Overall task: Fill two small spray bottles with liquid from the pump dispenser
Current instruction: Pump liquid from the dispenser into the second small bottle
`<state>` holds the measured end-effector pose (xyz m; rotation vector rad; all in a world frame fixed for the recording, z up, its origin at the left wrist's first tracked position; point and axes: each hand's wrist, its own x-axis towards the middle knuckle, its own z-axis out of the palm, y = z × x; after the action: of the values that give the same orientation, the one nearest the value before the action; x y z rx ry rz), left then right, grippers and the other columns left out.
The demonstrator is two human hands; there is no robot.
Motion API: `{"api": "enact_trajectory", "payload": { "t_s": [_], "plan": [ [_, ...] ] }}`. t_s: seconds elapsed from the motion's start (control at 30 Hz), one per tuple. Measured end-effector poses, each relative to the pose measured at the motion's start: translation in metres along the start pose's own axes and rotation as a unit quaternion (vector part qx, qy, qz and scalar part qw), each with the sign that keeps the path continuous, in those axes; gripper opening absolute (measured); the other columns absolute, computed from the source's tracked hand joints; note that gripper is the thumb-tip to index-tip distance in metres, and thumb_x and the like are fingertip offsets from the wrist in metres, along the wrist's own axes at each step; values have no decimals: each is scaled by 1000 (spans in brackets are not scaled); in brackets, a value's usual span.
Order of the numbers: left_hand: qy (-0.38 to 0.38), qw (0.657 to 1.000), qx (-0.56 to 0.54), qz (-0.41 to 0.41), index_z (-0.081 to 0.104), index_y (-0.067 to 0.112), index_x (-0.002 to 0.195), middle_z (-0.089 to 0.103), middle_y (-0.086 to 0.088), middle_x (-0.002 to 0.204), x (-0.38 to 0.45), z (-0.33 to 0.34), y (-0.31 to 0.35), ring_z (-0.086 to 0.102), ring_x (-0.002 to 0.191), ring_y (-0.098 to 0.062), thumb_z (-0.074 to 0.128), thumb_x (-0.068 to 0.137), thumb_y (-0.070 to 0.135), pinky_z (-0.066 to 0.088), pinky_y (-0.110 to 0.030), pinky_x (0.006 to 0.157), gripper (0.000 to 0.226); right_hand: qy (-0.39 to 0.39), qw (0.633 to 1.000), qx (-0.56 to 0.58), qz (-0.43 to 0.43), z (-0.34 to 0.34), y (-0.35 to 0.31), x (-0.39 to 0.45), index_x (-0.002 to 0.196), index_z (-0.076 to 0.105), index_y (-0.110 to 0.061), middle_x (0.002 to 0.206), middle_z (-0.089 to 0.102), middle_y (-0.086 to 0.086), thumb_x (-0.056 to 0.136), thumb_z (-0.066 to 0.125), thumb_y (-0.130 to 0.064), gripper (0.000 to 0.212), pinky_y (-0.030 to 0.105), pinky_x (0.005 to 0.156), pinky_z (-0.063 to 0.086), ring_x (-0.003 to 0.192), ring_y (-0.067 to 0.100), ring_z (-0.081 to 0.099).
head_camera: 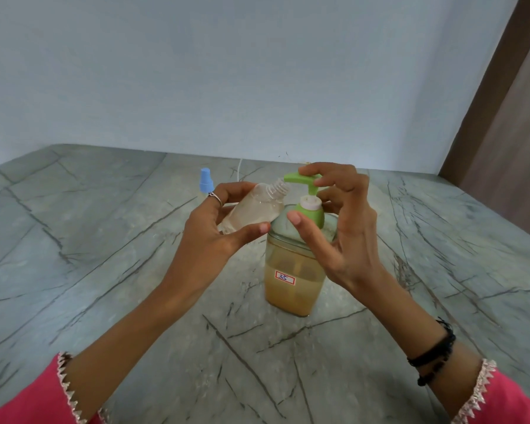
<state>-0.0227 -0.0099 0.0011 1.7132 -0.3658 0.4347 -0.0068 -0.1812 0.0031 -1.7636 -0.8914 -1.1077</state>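
Head view: left hand (214,221) grips the bottle (253,209), neck tilted toward two o'clock beneath the spout; right hand (343,228), fingers loosely curled, holds the pump (303,179).

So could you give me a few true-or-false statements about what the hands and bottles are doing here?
1. The left hand holds an uncapped clear spray bottle tilted toward the pump spout. True.
2. The right hand rests flat on the table. False: its fingers are on the green pump head.
3. The pump dispenser holds blue liquid. False: it is yellowish-brown.
4. A blue-capped spray bottle stands behind the left hand. True.
5. The dispenser's label reads 35. True.
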Motion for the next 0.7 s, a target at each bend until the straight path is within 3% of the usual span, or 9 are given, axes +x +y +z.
{"api": "enact_trajectory", "payload": {
  "t_s": [0.1,0.3,0.37,0.47,0.7],
  "plan": [
    [1,1000,-1,-1,59,37,101,67,16,97,0,0,2,64,92,-5,73,59,35,54,-19,74,44,11,1000,4,16,0,0,1,105,38,-23,114,57,-9,84,62,-34,34,42,63,55,79,23,68],
    [9,1000,2,0,60,33,102,67,13,100,-1,0,5,65,91,-6,74,58,35,56,-24,77,46,42,997,1,62,0,-5,10,94,34,-29,90,61,-29,71,76,-38,48,34,61,57,84,11,68],
    [6,1000,12,0,60,33,104,67,12,102,0,-1,4,65,93,-8,80,61,36,56,-25,77,47,45,997,-13,55,1,-6,13,89,28,-38,82,59,-27,68,78,-42,54,33,59,57,83,8,69],
    [3,1000,24,-2,60,33,104,66,12,103,0,-2,4,64,97,-9,81,59,38,55,-25,76,49,43,998,-21,33,-1,-5,15,88,27,-37,74,52,-19,67,78,-43,55,28,58,57,87,3,68],
    [2,1000,12,-5,60,33,103,65,9,104,0,-2,5,63,96,-11,72,57,35,55,-19,72,48,48,998,-6,28,0,-4,14,87,27,-38,75,54,-20,69,76,-43,52,29,58,58,85,5,69]
  ]
}}
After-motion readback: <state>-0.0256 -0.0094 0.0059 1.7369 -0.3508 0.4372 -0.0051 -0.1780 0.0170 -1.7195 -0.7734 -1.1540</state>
